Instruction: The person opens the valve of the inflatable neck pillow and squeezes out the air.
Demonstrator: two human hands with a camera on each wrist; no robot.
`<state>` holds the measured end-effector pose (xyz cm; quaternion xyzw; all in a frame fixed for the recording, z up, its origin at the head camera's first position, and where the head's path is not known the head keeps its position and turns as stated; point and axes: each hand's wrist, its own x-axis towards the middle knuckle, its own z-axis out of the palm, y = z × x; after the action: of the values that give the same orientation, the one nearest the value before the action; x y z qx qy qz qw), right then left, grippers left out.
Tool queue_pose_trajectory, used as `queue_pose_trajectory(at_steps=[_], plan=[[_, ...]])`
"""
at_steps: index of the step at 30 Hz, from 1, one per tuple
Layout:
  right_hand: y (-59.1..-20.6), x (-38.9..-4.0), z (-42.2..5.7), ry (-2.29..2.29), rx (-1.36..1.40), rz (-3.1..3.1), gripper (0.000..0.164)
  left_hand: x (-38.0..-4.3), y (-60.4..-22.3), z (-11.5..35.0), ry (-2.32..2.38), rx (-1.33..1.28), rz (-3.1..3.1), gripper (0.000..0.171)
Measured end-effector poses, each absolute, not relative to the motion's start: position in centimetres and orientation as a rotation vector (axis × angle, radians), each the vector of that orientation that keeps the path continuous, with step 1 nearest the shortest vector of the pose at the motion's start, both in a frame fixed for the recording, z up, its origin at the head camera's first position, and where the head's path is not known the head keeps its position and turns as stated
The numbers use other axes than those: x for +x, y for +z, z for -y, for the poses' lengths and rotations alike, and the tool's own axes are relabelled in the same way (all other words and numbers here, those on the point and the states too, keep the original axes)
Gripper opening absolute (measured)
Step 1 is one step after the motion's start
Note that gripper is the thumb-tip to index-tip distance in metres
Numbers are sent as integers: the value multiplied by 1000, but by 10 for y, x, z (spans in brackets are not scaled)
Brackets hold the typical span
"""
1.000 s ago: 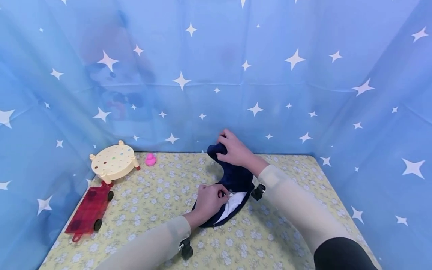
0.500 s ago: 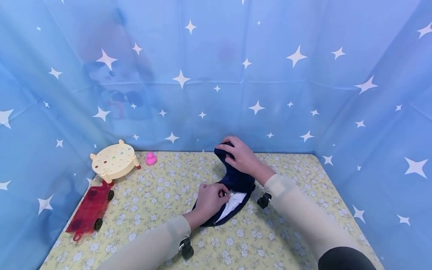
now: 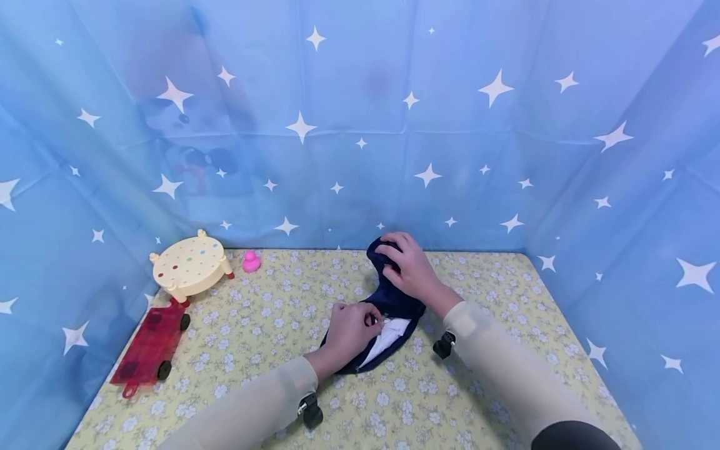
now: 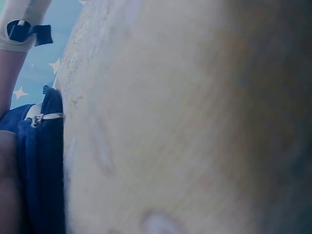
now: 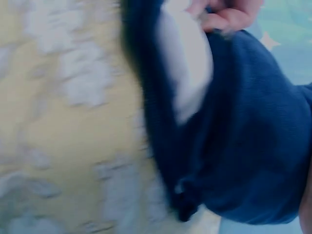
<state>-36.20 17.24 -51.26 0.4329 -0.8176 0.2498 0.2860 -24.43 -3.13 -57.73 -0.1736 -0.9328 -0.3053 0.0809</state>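
A curved navy neck pillow (image 3: 396,303) stands out against the floral tabletop, its zipped side gaping over a white inside (image 3: 388,340). With thumb and forefinger my left hand (image 3: 350,331) pinches the edge of that opening. Farther back, my right hand (image 3: 413,265) grips the pillow's raised, narrower end, fingers curled over it. The right wrist view shows the left fingers (image 5: 234,17) at the edge of the white inside, beside smooth navy fabric. A metal zip slider (image 4: 38,120) appears in the left wrist view, where the tabletop fills most of the picture.
At the left, a cream round toy table (image 3: 190,265) with coloured dots lies tilted beside a red see-through toy wagon (image 3: 149,344) with black wheels. A small pink rubber duck (image 3: 251,261) sits near the back edge. A blue star-patterned curtain (image 3: 360,125) surrounds the table.
My right hand has shifted rightward and a little nearer, and the pillow's upper end has swung along with it. The left hand keeps its pinch in nearly the same spot.
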Motion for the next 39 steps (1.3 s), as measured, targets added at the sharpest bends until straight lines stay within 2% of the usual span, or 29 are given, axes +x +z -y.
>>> queue_pose_trajectory(at_steps=[5,15,34,39], plan=[[-522,-351,-179,699,1147,2239,33,-244,-576,31,-917,-521,2796,10],[-540,-343,-186,833,1025,2286,49,-244,-571,31,-919,-534,2809,9],[-549,-347,-180,853,963,2333,29,-241,-567,33,-881,-531,2778,10],[-550,-348,-181,831,957,2346,40,-241,-568,32,-877,-543,2769,10]])
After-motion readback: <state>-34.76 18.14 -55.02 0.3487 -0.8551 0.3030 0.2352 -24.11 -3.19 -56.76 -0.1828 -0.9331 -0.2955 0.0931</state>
